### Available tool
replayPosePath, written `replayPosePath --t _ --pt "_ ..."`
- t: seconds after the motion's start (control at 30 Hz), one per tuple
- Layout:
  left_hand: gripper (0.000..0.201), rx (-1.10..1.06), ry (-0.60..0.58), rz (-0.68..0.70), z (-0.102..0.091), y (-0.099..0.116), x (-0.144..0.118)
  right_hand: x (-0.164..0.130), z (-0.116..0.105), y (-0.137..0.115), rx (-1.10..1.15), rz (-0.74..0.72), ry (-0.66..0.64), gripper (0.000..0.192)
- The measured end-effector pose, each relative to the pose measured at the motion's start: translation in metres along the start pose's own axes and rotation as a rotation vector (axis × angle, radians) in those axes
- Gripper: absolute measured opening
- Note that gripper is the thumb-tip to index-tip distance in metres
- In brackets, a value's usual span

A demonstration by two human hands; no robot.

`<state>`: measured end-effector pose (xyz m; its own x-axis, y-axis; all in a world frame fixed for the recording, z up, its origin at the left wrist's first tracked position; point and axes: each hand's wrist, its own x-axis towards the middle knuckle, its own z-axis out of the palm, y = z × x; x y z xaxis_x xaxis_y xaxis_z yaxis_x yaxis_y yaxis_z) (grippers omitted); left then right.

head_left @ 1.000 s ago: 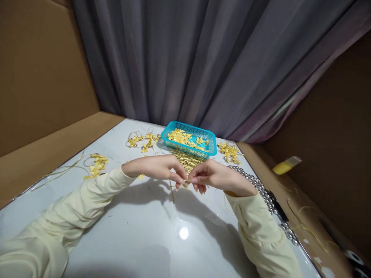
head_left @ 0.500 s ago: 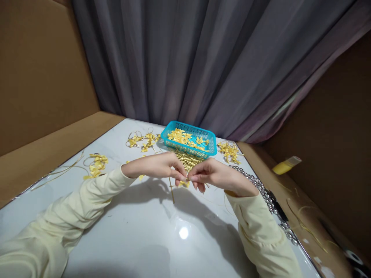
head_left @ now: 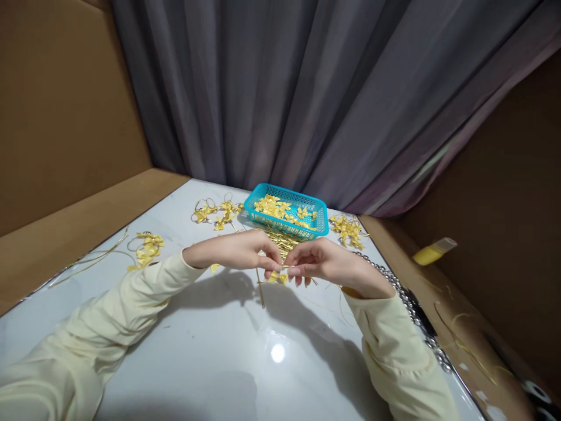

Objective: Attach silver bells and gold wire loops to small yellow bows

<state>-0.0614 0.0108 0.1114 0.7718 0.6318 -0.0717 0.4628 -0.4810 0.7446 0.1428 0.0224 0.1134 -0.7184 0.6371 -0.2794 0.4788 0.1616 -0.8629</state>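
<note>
A glossy white surface (head_left: 228,345) fills the lower frame, walled by brown cardboard at left and right, with a grey curtain (head_left: 307,93) behind. At centre, the left hand (head_left: 239,251) and right hand (head_left: 326,263) meet fingertip to fingertip, both pinched shut on a small yellow bow (head_left: 277,276) held just above the surface. A blue basket (head_left: 286,213) of bows sits behind them. Against the earlier frames, the hands have crept slightly upward; the bow now hangs below the fingertips.
</note>
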Motion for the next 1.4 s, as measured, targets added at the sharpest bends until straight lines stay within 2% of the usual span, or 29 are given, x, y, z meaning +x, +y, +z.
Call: replayPosePath --t 0.67,1.0,1.4 --pt "0.021 -0.039 -0.035 -0.028 -0.0005 0.0013 0.0017 0.0039 0.0027 -0.0007 -0.05 0.021 0.0 0.014" --pt "0.017 -0.092 -0.06 -0.052 -0.0009 -0.0047 0.0034 0.0051 0.0042 0.0021 -0.022 0.003 -0.012 0.013" --pt "0.017 -0.106 -0.082 -0.069 -0.0003 -0.0012 0.0026 0.0058 0.0051 0.0024 0.042 0.038 -0.016 0.008"
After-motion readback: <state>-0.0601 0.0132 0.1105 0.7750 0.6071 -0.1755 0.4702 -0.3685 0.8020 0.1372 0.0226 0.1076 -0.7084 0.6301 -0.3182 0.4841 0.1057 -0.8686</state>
